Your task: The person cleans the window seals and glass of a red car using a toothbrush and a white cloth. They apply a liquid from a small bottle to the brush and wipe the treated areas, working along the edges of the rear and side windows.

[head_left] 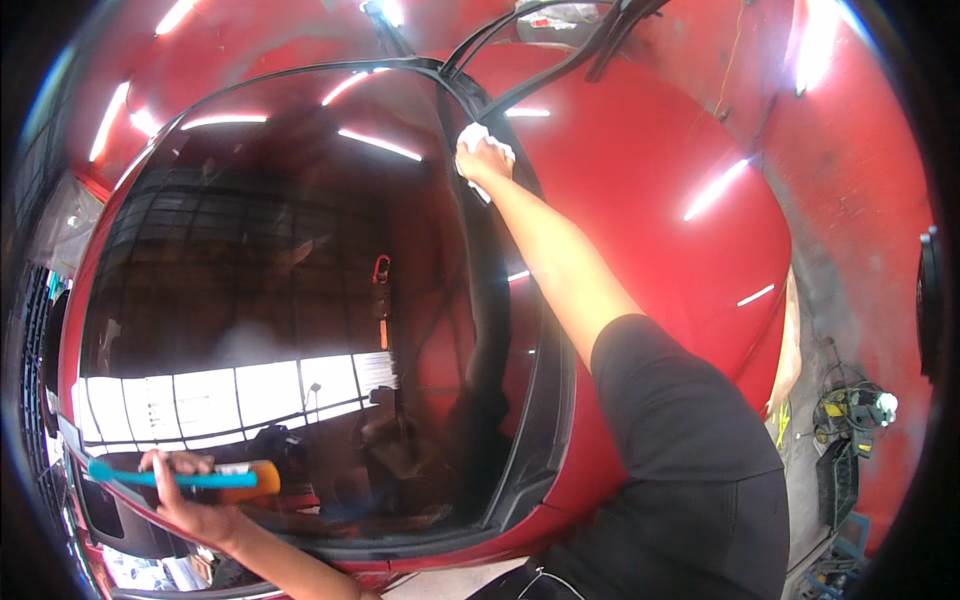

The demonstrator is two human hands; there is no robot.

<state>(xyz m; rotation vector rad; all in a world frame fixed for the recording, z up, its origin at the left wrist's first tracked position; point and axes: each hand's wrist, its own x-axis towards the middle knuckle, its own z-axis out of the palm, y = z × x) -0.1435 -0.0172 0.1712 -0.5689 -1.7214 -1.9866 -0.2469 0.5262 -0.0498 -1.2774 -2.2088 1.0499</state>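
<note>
My right hand (487, 162) reaches far forward, closed on a crumpled white cloth (476, 133). It presses the cloth against the black trim (487, 290) between the windshield and the hood of a red car. At the lower left, my left hand (190, 505) is wrapped around a long turquoise tool (225, 480) with an orange part (264, 479) at one end. The fingers partly cover this tool, and its exact kind is unclear. It is held over the near left corner of the dark windshield (280, 300), which reflects ceiling lights and bright windows.
The glossy red hood (650, 200) spreads to the right of the windshield. Black wiper-like strips (540, 85) rise from the far corner. A key with a red clip (381, 290) shows in the glass area. Black and yellow equipment (848, 415) stands on the grey floor at right.
</note>
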